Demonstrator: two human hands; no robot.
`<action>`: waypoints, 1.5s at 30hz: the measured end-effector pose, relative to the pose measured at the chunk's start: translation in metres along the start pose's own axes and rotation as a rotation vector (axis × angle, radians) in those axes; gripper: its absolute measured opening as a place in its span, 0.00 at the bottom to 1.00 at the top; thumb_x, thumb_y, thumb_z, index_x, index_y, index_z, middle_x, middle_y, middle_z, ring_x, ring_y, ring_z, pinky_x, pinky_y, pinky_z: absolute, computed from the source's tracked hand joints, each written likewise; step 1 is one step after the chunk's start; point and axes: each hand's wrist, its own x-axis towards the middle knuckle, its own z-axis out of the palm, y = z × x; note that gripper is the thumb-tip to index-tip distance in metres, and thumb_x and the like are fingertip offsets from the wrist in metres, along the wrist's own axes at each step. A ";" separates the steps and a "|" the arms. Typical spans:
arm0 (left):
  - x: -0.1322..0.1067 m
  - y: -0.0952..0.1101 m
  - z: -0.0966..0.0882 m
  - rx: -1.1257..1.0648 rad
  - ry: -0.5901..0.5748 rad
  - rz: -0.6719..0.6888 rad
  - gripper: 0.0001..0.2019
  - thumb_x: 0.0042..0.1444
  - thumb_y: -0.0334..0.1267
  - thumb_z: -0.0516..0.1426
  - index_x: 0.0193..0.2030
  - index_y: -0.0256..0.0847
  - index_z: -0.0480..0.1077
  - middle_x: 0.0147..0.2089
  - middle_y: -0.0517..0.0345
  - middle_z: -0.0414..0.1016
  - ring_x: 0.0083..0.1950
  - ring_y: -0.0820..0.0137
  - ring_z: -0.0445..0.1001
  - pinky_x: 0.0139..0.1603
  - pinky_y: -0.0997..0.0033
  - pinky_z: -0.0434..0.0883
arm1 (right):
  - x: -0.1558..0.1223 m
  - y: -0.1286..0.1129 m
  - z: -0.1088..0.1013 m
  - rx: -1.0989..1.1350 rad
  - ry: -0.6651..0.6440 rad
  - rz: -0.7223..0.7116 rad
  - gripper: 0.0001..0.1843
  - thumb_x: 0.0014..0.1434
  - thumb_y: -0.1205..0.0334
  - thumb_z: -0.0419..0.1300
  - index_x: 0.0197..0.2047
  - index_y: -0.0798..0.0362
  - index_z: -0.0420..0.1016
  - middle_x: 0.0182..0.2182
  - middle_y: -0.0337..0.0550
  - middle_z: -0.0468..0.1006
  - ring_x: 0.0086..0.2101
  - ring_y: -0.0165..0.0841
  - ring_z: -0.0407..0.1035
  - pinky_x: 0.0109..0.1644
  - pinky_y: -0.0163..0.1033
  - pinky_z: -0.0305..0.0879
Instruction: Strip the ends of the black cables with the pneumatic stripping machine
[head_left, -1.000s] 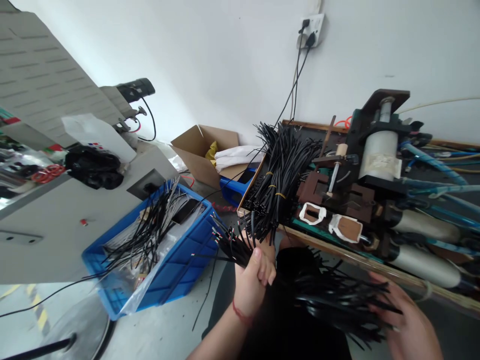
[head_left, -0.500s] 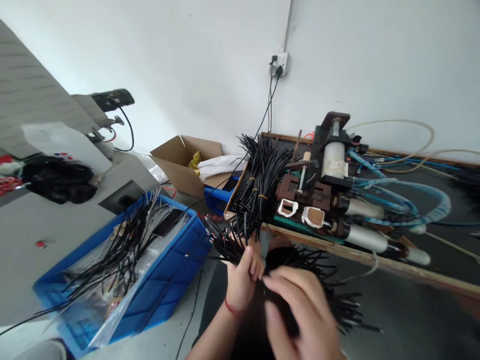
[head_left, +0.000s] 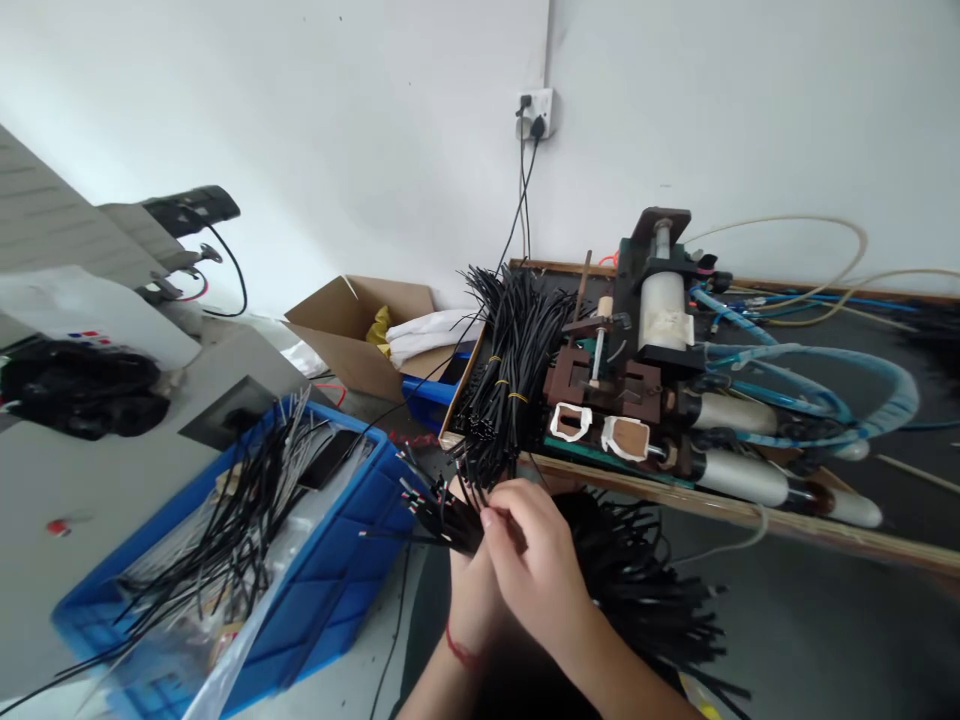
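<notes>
In the head view, the left hand (head_left: 466, 575) is clamped round black cables (head_left: 442, 515); the right hand (head_left: 536, 545) meets it, its grip unclear. Beyond them: bench edge (head_left: 720, 508), then white wall (head_left: 360, 150). Leftward, floor (head_left: 379, 620) shows before the blue crate (head_left: 330, 600).

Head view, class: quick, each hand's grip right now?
Left hand: holding a bundle of black cables.
Right hand: fingers curled at that bundle; whether it pinches a cable cannot be told.
</notes>
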 end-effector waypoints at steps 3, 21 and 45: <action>-0.001 -0.001 0.014 0.202 -0.015 0.120 0.14 0.56 0.35 0.74 0.49 0.45 0.81 0.46 0.58 0.84 0.49 0.66 0.83 0.57 0.67 0.80 | 0.002 0.010 -0.006 0.217 0.015 0.161 0.13 0.74 0.57 0.58 0.37 0.50 0.75 0.34 0.44 0.77 0.36 0.38 0.72 0.40 0.42 0.68; 0.005 0.000 0.023 0.199 0.079 0.036 0.22 0.50 0.48 0.78 0.41 0.45 0.72 0.19 0.78 0.50 0.16 0.84 0.46 0.16 0.85 0.52 | -0.018 0.043 -0.041 0.243 -0.385 0.322 0.22 0.77 0.50 0.53 0.32 0.49 0.72 0.25 0.37 0.75 0.28 0.33 0.70 0.34 0.38 0.59; 0.041 0.062 0.043 0.125 -0.294 0.240 0.03 0.71 0.36 0.62 0.43 0.44 0.74 0.22 0.71 0.34 0.17 0.78 0.33 0.16 0.72 0.39 | -0.003 0.044 -0.023 1.542 0.152 0.444 0.18 0.79 0.53 0.53 0.38 0.49 0.74 0.17 0.30 0.57 0.20 0.29 0.49 0.28 0.36 0.49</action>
